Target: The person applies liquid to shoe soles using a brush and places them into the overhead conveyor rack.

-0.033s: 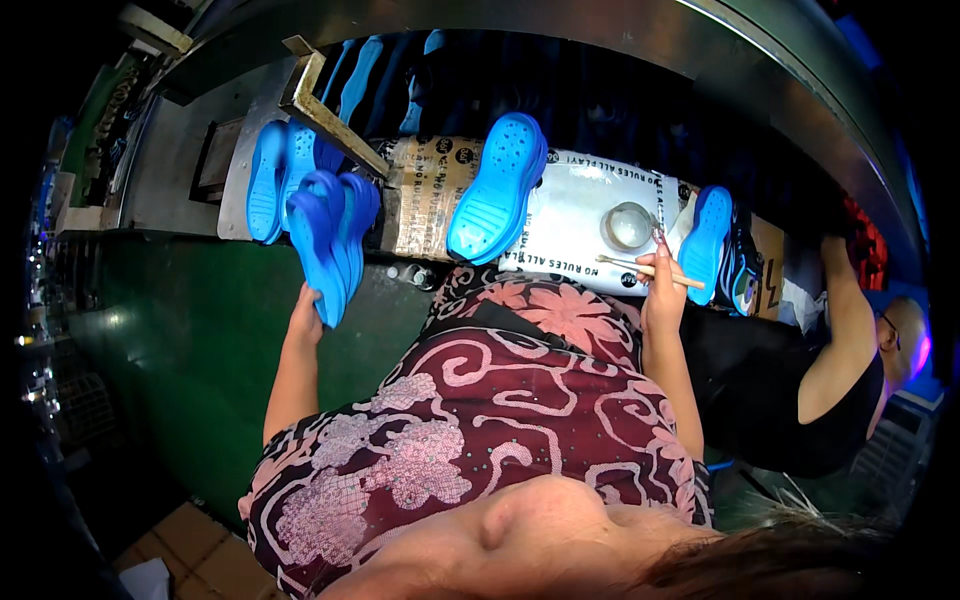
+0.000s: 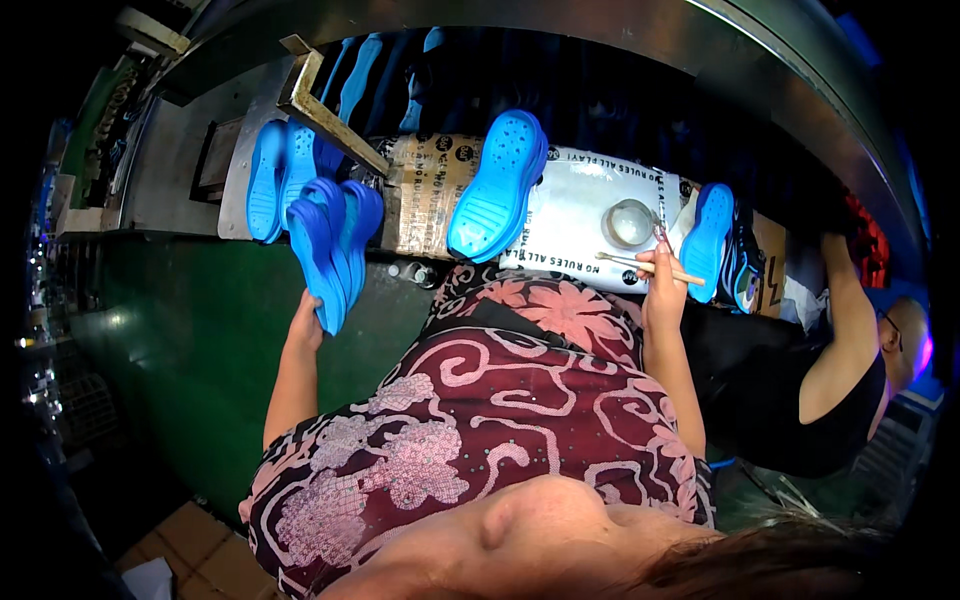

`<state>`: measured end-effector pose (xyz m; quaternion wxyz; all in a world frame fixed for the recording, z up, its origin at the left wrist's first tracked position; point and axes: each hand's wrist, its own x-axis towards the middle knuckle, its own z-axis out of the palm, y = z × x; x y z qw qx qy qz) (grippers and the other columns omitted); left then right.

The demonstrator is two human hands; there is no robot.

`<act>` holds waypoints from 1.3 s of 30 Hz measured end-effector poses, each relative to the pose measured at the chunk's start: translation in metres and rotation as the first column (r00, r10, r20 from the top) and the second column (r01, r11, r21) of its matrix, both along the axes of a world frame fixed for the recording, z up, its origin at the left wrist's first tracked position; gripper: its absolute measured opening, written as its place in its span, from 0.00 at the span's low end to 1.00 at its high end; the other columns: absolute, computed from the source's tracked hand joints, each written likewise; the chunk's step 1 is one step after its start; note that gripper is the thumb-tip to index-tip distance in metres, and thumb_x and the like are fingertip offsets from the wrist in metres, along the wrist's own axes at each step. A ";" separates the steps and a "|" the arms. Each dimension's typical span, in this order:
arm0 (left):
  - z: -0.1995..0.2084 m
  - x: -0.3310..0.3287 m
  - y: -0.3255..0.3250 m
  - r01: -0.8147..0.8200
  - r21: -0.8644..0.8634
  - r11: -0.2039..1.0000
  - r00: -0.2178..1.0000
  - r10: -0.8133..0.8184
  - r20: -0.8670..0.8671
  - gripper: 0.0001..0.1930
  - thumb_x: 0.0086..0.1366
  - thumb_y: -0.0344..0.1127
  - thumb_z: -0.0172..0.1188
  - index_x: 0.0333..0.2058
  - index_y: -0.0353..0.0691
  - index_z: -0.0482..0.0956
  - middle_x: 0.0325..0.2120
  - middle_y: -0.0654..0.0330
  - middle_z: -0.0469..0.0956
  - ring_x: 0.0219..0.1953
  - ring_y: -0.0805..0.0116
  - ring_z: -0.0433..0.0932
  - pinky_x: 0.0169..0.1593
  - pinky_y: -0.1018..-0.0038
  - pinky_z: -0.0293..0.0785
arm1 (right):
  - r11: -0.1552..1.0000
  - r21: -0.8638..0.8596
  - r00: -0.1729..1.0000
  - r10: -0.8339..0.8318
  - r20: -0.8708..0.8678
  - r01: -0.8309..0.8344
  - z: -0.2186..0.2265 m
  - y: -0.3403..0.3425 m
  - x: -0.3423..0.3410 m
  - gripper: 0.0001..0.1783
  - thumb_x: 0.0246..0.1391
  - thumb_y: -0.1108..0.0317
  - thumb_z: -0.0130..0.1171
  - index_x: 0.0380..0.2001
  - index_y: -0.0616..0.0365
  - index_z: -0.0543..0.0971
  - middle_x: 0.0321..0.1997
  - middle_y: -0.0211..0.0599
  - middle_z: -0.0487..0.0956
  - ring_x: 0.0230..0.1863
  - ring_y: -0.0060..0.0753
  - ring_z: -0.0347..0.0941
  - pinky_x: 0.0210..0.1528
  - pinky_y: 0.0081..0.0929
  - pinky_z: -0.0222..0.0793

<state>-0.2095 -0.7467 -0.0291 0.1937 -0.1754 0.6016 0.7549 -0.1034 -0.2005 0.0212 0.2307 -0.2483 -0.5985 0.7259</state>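
Note:
At the left, my left hand (image 2: pixel 308 322) is closed round the lower ends of several blue shoe soles (image 2: pixel 325 260), held tilted together with their tops fanned apart. My right hand (image 2: pixel 660 290) grips a thin wooden-handled brush (image 2: pixel 690 277), its tip pointing left. Just beyond that hand, a small round clear bowl (image 2: pixel 630 222) with whitish contents rests on the white wrapped surface (image 2: pixel 570 215). A single blue sole (image 2: pixel 500 185) lies in the middle, tread or footbed pattern upward. Another blue sole (image 2: pixel 708 240) is right of the brush.
More blue soles (image 2: pixel 266 185) stand behind the held ones. An angled metal bracket (image 2: pixel 320 108) juts over the brown taped surface (image 2: pixel 420 205). Dark racks with soles lie under a metal beam (image 2: pixel 560 20). At the right, another person (image 2: pixel 835 400) reaches forward.
The soles in my left hand have dipped slightly and their tops have spread a little further apart. My right hand and the brush are nearly still.

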 end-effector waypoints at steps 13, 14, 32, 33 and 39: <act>-0.021 -0.047 0.146 0.016 0.019 1.000 0.999 -0.016 0.045 0.24 0.52 0.32 0.46 0.51 0.36 0.62 0.42 0.54 0.70 0.43 0.61 0.72 0.46 0.66 0.71 | 1.000 0.012 1.000 0.018 0.023 -0.019 0.002 0.003 0.005 0.18 0.59 0.61 0.47 0.24 0.65 0.75 0.22 0.35 0.73 0.24 0.21 0.65 0.29 0.18 0.61; -0.013 -0.055 0.158 0.013 -0.012 1.000 0.999 -0.012 0.048 0.23 0.53 0.33 0.46 0.49 0.36 0.63 0.40 0.55 0.71 0.41 0.62 0.72 0.44 0.67 0.72 | 1.000 0.010 0.999 0.028 0.042 -0.028 0.001 0.005 0.009 0.17 0.59 0.62 0.46 0.26 0.66 0.74 0.25 0.37 0.73 0.25 0.21 0.65 0.30 0.18 0.62; 0.071 -0.075 0.179 0.285 -0.022 0.958 0.959 -0.285 -0.008 0.22 0.54 0.34 0.57 0.48 0.35 0.65 0.41 0.56 0.73 0.41 0.66 0.75 0.44 0.73 0.73 | 0.996 -0.072 0.999 -0.047 0.017 0.048 0.005 0.009 0.001 0.19 0.58 0.60 0.48 0.22 0.66 0.76 0.19 0.32 0.72 0.23 0.19 0.64 0.29 0.16 0.60; 0.070 -0.074 0.180 0.289 0.112 0.951 0.956 -0.293 0.020 0.23 0.53 0.36 0.57 0.48 0.35 0.65 0.41 0.55 0.73 0.42 0.66 0.75 0.43 0.72 0.74 | 0.996 -0.092 1.000 -0.017 0.024 0.019 0.000 0.010 -0.001 0.18 0.57 0.60 0.49 0.24 0.65 0.75 0.23 0.36 0.73 0.24 0.21 0.64 0.30 0.17 0.61; 0.100 -0.041 0.251 0.401 0.116 0.909 0.903 -0.370 -0.219 0.26 0.53 0.37 0.60 0.49 0.35 0.63 0.40 0.55 0.72 0.35 0.68 0.76 0.31 0.74 0.76 | 1.000 -0.011 0.999 -0.009 -0.045 0.009 0.025 0.012 -0.005 0.19 0.58 0.59 0.48 0.24 0.65 0.75 0.22 0.36 0.73 0.25 0.22 0.65 0.32 0.19 0.61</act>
